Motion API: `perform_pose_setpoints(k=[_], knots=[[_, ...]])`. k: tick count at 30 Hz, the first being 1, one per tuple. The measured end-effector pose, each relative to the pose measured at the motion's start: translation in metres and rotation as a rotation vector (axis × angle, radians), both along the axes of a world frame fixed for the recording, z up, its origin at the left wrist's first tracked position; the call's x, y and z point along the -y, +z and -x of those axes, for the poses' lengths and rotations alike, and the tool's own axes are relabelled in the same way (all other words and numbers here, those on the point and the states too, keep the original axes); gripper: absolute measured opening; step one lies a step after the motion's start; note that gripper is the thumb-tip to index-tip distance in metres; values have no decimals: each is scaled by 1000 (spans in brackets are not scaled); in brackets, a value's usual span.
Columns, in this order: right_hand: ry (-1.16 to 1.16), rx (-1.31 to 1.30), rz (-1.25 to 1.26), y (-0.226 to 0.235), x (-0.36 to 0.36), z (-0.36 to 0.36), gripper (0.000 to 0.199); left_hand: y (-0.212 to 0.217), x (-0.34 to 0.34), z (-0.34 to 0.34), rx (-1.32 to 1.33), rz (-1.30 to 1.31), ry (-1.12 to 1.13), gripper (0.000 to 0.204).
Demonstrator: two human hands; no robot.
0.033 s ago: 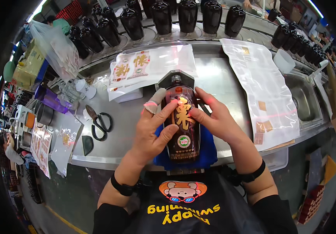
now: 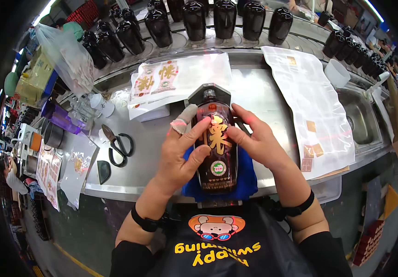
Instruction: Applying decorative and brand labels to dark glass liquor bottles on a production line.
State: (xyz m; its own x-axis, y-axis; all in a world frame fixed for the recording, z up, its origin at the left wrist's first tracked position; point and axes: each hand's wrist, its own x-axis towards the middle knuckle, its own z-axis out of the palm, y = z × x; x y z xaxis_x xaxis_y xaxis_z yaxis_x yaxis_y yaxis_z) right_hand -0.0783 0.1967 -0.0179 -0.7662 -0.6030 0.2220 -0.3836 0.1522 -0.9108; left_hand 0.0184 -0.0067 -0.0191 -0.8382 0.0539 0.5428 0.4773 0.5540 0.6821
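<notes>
A dark glossy bottle point(image 2: 218, 171) lies on its back in a metal cradle over a blue cloth point(image 2: 249, 180), its neck pointing away from me. Gold lettering and a round green-and-white emblem decorate its face. My left hand point(image 2: 179, 154) grips the bottle's left side, index fingertip and thumb on the decorated face; a whitish cover wraps one finger. From the right, my right hand point(image 2: 260, 142) holds the other side, its thumb pressed beside the gold lettering. Some fingers of both hands are hidden.
Decal sheets point(image 2: 180, 76) lie beyond the bottle, and a long white sheet point(image 2: 300, 97) to the right, before a sink point(image 2: 359, 115). Black-handled scissors point(image 2: 119, 145) rest at left. Dark bottles point(image 2: 224, 21) line the conveyor point(image 2: 180, 40) behind.
The row of bottles on the conveyor has shifted slightly to the right. My hands and the bottle they hold stay almost in place.
</notes>
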Motion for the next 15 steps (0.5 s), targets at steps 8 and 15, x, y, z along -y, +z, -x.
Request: perform_pose_setpoints(k=[8,15], knots=[[-78,90,35,-2,15,13,57,2,-10,21,224,-542,41,40],[-105,363,152,-1,24,18,38,6,-9,44,382,-917,14,25]])
